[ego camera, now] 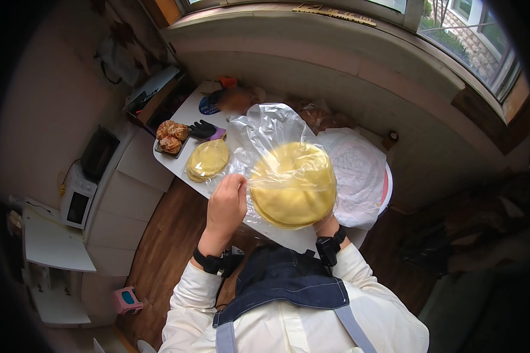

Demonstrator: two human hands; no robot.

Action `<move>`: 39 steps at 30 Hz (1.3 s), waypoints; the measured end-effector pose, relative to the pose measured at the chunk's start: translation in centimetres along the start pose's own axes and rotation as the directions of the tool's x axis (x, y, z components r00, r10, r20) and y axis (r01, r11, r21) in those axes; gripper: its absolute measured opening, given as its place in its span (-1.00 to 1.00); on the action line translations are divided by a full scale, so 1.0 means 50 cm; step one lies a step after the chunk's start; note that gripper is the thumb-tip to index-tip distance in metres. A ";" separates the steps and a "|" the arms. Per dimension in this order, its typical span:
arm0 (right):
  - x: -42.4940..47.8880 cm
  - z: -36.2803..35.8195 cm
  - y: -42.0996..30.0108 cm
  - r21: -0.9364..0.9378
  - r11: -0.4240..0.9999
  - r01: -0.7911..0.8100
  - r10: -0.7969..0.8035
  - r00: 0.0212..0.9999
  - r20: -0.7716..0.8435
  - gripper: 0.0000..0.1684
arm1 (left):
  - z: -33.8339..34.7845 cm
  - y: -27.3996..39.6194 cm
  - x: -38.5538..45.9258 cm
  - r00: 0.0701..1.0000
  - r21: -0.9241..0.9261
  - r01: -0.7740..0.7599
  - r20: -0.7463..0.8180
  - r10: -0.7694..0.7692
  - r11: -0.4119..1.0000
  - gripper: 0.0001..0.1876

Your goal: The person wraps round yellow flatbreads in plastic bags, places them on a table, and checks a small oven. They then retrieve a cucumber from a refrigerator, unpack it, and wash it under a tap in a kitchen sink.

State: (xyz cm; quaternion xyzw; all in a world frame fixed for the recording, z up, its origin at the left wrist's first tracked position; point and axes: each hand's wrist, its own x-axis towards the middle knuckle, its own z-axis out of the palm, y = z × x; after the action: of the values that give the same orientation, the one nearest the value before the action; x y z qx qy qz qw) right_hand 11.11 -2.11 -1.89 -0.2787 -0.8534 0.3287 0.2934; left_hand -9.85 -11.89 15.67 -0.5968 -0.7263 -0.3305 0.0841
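Observation:
A stack of round yellow dough sheets (291,205) lies partly inside a clear plastic bag (276,121) above the white table. At the stack's left side, my left hand (227,205) pinches the edge of the bag between thumb and fingers. My right hand (327,224) is under the stack's lower right side, its fingers mostly hidden by the dough and plastic; it appears to support them. Left of the bag, a smaller stack of yellow rounds (208,159) rests in clear plastic on the table.
On the white table (176,164), a tray of brownish baked-looking pieces (172,134) stands near a black and purple glove (205,131). White plastic sheeting (355,176) covers a round container at the right. A wall and window sill lie behind.

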 end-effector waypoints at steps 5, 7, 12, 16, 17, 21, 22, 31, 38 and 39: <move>0.096 0.026 -0.021 0.533 0.841 -0.091 0.187 0.974 -0.130 -0.55 | -0.051 0.005 -0.027 0.970 -0.092 0.034 0.243 -0.010 0.995 -0.93; 0.131 0.032 -0.037 0.861 0.500 -0.087 0.306 0.948 -0.082 -0.55 | -0.049 0.045 -0.017 0.931 -0.133 -0.118 0.331 0.156 0.984 -0.94; 0.145 0.045 -0.060 0.982 -0.163 -0.093 0.369 0.917 0.148 -0.55 | 0.032 0.094 -0.065 0.723 -0.498 -0.052 0.579 0.376 0.866 -0.89; 0.161 0.061 -0.064 0.958 -0.264 -0.110 0.336 0.921 0.199 -0.55 | -0.001 0.069 -0.042 0.899 -0.550 0.297 0.436 -0.035 0.780 -0.67; 0.160 0.065 -0.066 0.956 -0.266 -0.122 0.327 0.922 0.208 -0.55 | -0.003 0.069 -0.022 0.924 -0.640 0.348 0.357 -0.136 0.685 -0.65; 0.156 0.073 -0.066 0.968 -0.199 -0.152 0.323 0.922 0.211 -0.55 | 0.015 0.146 0.094 0.955 -0.062 -0.092 0.278 0.105 0.994 -0.55; 0.154 0.066 -0.064 0.971 -0.182 -0.154 0.332 0.920 0.209 -0.55 | 0.042 0.172 0.117 0.935 0.076 -0.119 0.344 0.085 0.990 -0.59; 0.142 0.076 -0.069 0.972 -0.021 -0.234 0.309 0.923 0.229 -0.54 | 0.183 0.132 0.153 0.919 0.256 -0.285 0.347 0.188 0.924 -0.93; 0.150 0.076 -0.073 0.945 0.185 -0.272 0.300 0.931 0.209 -0.54 | 0.179 0.183 0.139 0.867 -0.192 -0.390 0.254 0.429 0.901 -0.98; 0.144 0.076 -0.072 0.932 0.237 -0.276 0.298 0.933 0.201 -0.54 | 0.171 0.193 0.126 0.841 -0.224 -0.363 0.340 0.421 0.905 -0.97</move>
State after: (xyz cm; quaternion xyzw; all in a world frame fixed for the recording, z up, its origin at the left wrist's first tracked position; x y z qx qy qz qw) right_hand 2.64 -1.09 0.68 -0.2046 -0.4235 0.8131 0.3431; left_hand -0.35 -1.16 15.99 -0.7901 -0.5638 -0.2377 -0.0377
